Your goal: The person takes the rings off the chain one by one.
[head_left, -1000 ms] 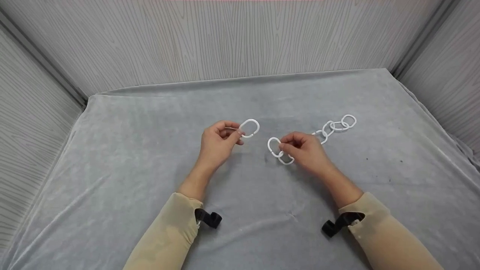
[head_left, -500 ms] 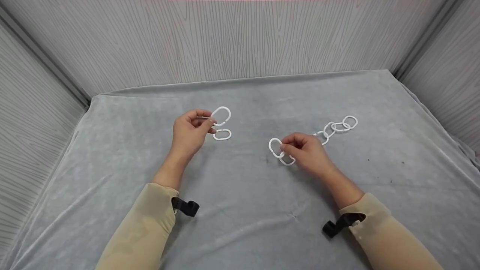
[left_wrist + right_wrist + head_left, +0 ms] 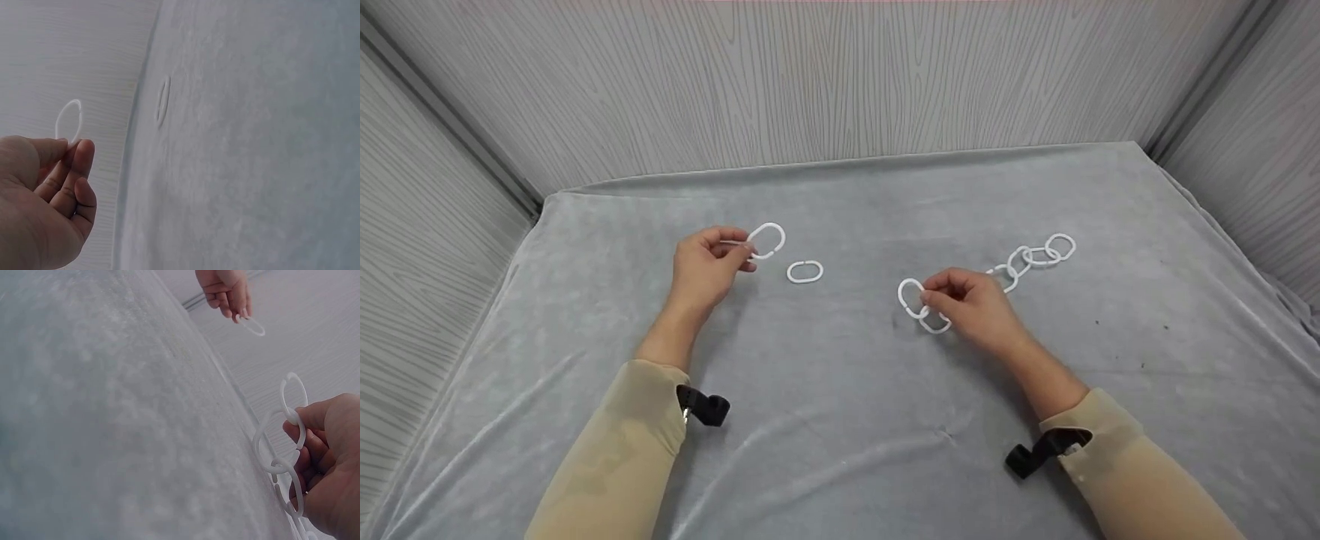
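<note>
Between thumb and fingers, my left hand (image 3: pixel 703 268) pinches a single white oval chain link (image 3: pixel 782 238), held up off the cloth. The link has a small gap in its side. My right hand (image 3: pixel 976 309) pinches the end link of a white link chain (image 3: pixel 1041 256). That end link (image 3: pixel 901 294) sticks out left of the fingertips, with another link hanging below it. Past the right hand the chain trails to the far right on the cloth. Its middle is partly hidden by the hand. In the right wrist view several joined links (image 3: pixel 259 444) hang by the palm.
One loose white link (image 3: pixel 805 281) lies flat on the grey cloth (image 3: pixel 840 420) between the hands. Pale wood-grain walls (image 3: pixel 840 82) stand behind the table and at both sides.
My left hand has moved left with its link, away from the right hand. The loose link on the cloth has come into view. My right hand has stayed almost still.
</note>
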Motion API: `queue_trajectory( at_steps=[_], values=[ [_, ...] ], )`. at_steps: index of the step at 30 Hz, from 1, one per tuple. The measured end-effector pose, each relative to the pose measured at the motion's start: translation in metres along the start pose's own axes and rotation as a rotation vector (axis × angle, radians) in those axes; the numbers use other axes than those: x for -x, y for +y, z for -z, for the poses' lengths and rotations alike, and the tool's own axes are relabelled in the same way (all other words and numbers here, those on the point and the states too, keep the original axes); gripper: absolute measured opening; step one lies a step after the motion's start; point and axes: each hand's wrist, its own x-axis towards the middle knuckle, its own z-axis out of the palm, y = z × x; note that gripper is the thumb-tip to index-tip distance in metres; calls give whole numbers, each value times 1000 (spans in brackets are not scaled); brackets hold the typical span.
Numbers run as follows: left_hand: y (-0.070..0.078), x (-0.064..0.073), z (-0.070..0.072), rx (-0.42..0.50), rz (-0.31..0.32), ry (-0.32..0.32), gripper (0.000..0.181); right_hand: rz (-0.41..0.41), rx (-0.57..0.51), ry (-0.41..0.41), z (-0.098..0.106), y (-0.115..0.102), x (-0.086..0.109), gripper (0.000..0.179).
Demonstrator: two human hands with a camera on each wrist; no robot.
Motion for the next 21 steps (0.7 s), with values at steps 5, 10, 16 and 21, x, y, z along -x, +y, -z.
queue_trajectory(
  at_steps=[5,10,16,21],
  values=[
    [-7,-1,5,-20,30,-16,15,1,-12,2,0,-1,0,8],
    [-14,-2,7,-63,72,-45,19,-8,-20,0,-1,0,1,9],
    [-21,-5,10,-85,101,-81,25,5,-23,-6,0,0,1,7],
    [-26,-7,11,-120,118,-99,24,16,-13,-5,0,1,0,6]
  ],
)
